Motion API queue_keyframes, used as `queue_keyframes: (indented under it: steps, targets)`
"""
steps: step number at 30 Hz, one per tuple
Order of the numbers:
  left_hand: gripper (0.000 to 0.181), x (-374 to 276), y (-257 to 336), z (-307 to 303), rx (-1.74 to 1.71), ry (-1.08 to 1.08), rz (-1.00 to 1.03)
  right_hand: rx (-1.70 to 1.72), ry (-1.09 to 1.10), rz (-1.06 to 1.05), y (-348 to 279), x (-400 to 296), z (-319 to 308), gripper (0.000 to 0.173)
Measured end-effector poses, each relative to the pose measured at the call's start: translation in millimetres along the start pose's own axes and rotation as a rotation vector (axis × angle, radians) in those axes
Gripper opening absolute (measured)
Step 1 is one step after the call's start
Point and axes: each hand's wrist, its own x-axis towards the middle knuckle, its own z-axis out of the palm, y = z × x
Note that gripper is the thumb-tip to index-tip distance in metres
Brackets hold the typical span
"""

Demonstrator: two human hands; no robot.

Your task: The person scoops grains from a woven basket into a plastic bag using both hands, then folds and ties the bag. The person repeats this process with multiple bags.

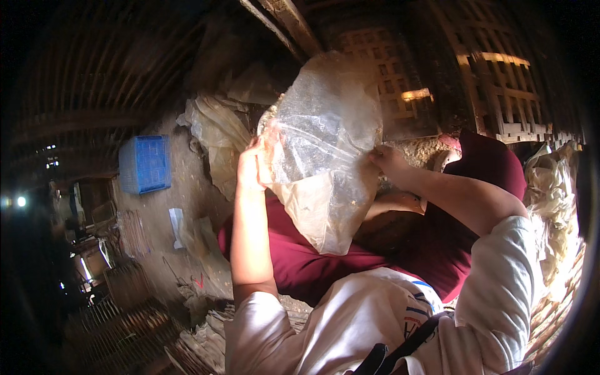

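A large, translucent plastic sheet or bag (318,140) is spread between my hands above my lap. My left hand (257,159) grips its left edge, with the fingers partly behind the plastic. At the right edge, my right hand (386,159) is closed on a gathered part of it. The plastic's lower end hangs down over my maroon trousers (300,253). Coarse, pale grainy material (419,152) lies beyond my right hand, near my foot.
Crumpled plastic sheeting (218,131) lies on the left, near a blue plastic crate (145,164) on the floor. More crumpled plastic (555,201) is heaped at the right. Slatted wooden racks (506,93) stand at the back right, and a wooden beam (295,28) is at the top.
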Motion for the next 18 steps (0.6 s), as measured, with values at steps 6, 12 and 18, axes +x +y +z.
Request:
queue_keyframes:
  steps: [6, 12, 18]
  targets:
    - [0.030, 20.1, -22.3, -2.6, 0.062, 0.045, -0.185, -0.229, -0.004, -0.246, 25.5, 10.0, -16.0, 0.019]
    - [0.039, -0.7, -22.2, 17.9, 0.155, -0.055, 0.016, -0.530, -0.240, -0.132, 14.7, 20.7, -26.4, 0.023]
    - [0.071, -3.2, -27.8, 17.3, 0.057, -0.214, 0.020, -1.117, -0.528, -0.499, 79.2, 112.8, -95.9, 0.030]
